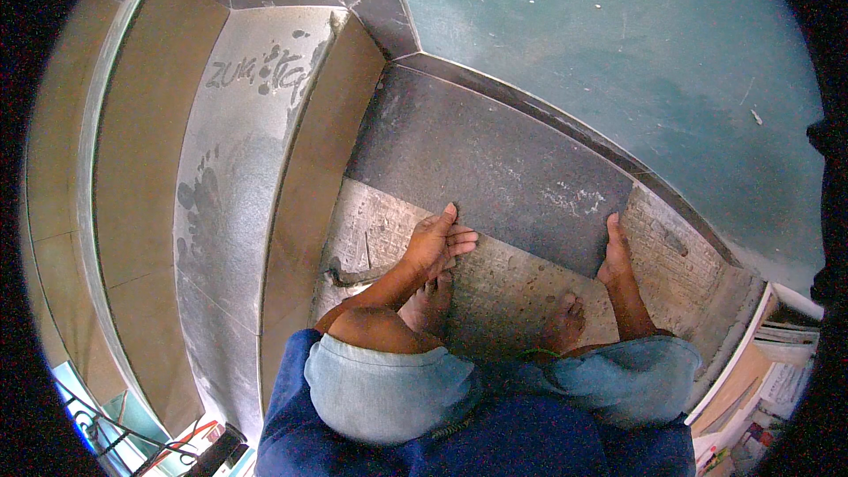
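Grey tile (495, 168) along the skirting (530, 111), beside an unclenched left hand (433, 245) and against a right hand (617, 258) of unclear grip.

A scuffed teal wall (636, 44), marked with small pale flecks, fills the far right, with dark skirting (530, 110) along its foot. On the left, steps rise with brown risers (146, 159) and a grey tread (231, 159) that bears dark smudges and a soft sheen of light. Near right, beside the rough, stained floor (503, 296), a pale-edged shelf (726, 393) holds papers (783, 386).
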`<state>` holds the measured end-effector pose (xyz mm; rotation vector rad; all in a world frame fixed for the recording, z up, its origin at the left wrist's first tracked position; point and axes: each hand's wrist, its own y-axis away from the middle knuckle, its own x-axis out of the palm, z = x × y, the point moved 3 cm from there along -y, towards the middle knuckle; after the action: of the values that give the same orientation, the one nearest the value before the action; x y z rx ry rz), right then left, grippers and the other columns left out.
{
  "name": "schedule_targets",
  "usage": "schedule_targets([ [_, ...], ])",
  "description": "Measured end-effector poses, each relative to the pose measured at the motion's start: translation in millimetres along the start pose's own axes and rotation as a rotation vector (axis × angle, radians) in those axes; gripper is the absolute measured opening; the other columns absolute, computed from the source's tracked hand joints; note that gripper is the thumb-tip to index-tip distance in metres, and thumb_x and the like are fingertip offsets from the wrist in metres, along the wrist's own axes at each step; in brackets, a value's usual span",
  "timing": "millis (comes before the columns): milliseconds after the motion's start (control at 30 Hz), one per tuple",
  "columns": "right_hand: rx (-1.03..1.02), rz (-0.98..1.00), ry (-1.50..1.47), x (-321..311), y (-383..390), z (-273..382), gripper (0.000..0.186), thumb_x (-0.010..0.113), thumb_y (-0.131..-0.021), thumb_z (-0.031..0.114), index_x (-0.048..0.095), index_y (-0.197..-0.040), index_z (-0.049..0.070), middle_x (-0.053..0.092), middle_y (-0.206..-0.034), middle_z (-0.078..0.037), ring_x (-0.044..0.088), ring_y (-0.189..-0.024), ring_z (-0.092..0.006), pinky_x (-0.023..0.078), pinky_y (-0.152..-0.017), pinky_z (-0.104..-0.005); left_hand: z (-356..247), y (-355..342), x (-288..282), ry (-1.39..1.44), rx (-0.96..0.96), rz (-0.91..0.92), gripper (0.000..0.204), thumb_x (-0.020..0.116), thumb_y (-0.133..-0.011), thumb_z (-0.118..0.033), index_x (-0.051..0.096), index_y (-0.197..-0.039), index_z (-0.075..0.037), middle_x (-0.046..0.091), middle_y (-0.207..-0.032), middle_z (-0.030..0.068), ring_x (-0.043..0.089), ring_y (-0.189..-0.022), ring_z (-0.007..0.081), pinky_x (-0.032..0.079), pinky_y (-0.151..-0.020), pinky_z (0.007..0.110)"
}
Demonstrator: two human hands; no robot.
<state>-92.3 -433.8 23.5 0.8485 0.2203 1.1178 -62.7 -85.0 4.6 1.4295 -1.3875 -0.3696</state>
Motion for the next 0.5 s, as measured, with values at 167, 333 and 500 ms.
schedule_targets([
  [167, 0.011, -0.077, 0.033, -2, 1, 0, 0.062, 0.052, -0.094, 0.051, 0.046, -0.135, 0.006, 0.054, -0.133, -0.011, 0.057, -0.115, -0.0310, 0.047, -0.097, -0.0491, 0, -1, 0, -0.006, -0.007, 0.005, 0.044, 0.058, -0.094, -0.040, 0.048, -0.102, 0.002, 0.063, -0.093, 0.0190, 0.067, -0.083, 0.0275, 0.060, -0.074, 0.037],
  [333, 0.000, -0.040, 0.011, -9, -5, -5, 0.065, 0.054, -0.092, 0.054, 0.045, -0.136, 0.007, 0.052, -0.134, -0.011, 0.053, -0.119, -0.0307, 0.043, -0.100, -0.0494, 0, 0, 2, -0.002, -0.008, -0.005, 0.043, 0.058, -0.095, -0.039, 0.048, -0.103, 0.002, 0.062, -0.093, 0.0189, 0.067, -0.084, 0.0282, 0.060, -0.074, 0.037],
  [500, 0.012, -0.028, 0.007, -14, -9, -9, 0.069, 0.055, -0.090, 0.057, 0.045, -0.136, 0.007, 0.052, -0.134, -0.012, 0.052, -0.121, -0.0305, 0.042, -0.101, -0.0493, -1, 1, 2, -0.004, -0.005, 0.000, 0.045, 0.059, -0.094, -0.040, 0.049, -0.104, 0.003, 0.061, -0.095, 0.0192, 0.067, -0.086, 0.0292, 0.060, -0.075, 0.038],
])
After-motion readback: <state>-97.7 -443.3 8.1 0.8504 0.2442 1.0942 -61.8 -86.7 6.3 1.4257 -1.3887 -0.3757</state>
